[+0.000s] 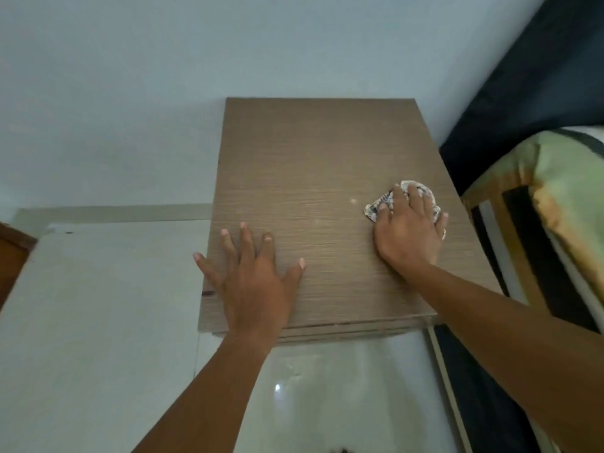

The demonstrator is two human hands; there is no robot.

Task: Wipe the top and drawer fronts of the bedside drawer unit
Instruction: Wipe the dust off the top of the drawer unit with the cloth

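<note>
Rectangular wood-grain top of the bedside drawer unit, set against the wall; no writing is seen. Left hand is laid flat, fingers spread, near the front-left corner. A crumpled patterned cloth is pressed under the right hand near the right edge.

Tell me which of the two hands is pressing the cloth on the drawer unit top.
The right hand presses the crumpled cloth near the top's right edge. The left hand lies flat and bare on the wooden top, fingers spread.

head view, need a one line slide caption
Right hand presses a cloth on the wooden drawer unit top; left hand rests flat.
</note>
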